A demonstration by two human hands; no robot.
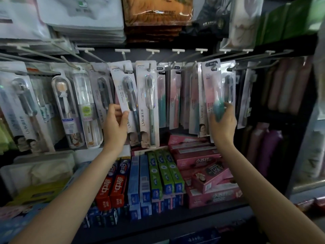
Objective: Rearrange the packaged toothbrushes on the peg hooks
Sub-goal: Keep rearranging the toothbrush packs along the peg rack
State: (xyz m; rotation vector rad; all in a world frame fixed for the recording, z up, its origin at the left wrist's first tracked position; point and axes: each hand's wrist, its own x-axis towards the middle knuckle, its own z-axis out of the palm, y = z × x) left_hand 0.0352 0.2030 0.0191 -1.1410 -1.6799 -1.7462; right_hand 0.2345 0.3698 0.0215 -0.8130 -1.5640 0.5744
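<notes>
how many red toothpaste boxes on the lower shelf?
2 red toothpaste boxes visible, side by side at the shelf's front left: left one, right one, just left of the blue boxes. More may be hidden behind or beneath them.

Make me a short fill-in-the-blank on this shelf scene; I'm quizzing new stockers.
1. The left hand grips a white toothbrush pack marked ____.
2. The right hand grips a ____ pack near its peg hook.
3. The boxes on the shelf below the hooks between the blue and pink ones are ____.

Missing words: SPRING; pink; green
</notes>
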